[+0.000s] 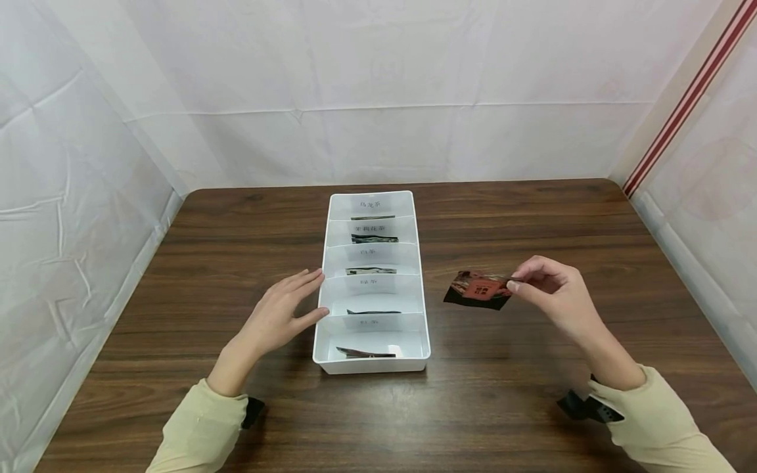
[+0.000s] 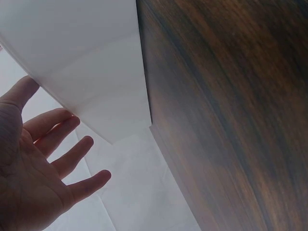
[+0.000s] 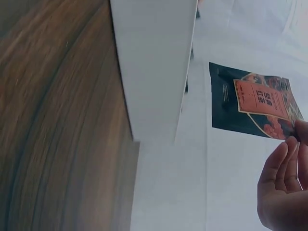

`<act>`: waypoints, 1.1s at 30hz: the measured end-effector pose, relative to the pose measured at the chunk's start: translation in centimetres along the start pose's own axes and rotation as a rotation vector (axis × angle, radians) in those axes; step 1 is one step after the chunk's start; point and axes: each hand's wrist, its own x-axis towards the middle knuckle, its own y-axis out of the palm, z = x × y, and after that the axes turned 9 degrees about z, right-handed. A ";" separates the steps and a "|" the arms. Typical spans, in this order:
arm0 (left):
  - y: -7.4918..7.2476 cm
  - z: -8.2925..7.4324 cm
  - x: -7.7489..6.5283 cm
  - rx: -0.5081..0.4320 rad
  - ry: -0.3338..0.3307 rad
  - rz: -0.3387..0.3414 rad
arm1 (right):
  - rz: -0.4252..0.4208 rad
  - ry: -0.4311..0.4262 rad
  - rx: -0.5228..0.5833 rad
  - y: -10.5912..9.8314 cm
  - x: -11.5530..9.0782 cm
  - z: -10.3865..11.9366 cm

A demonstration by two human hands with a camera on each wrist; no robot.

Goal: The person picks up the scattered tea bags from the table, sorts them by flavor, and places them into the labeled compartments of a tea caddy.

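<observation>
A long white box with several labelled compartments stands on the table, thin packets upright or leaning inside. My left hand rests against its left rim, fingers spread and nearly straight; in the left wrist view its fingertips meet the box's edge. To the right of the box, my right hand pinches a tea bag sachet by one corner between thumb and fingers. In the right wrist view the sachet is dark with a red-orange label, held above the table.
The brown wood-grain table runs to a back edge. White sheeting hangs behind it and along both sides, with a red stripe at the right corner. The nearest compartment holds a dark packet.
</observation>
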 end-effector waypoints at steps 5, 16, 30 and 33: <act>0.0 0.0 0.0 0.001 -0.001 -0.001 | 0.047 -0.045 0.057 1.8 0.2 1.0; 0.0 0.0 0.0 0.003 -0.004 0.004 | 0.086 -0.078 0.120 5.4 0.9 2.0; 0.0 0.0 0.0 0.004 -0.013 0.011 | 0.135 -0.084 0.046 10.0 1.7 1.4; 0.0 -0.1 0.0 0.004 -0.013 0.011 | 0.145 -0.114 -0.022 11.3 1.9 2.0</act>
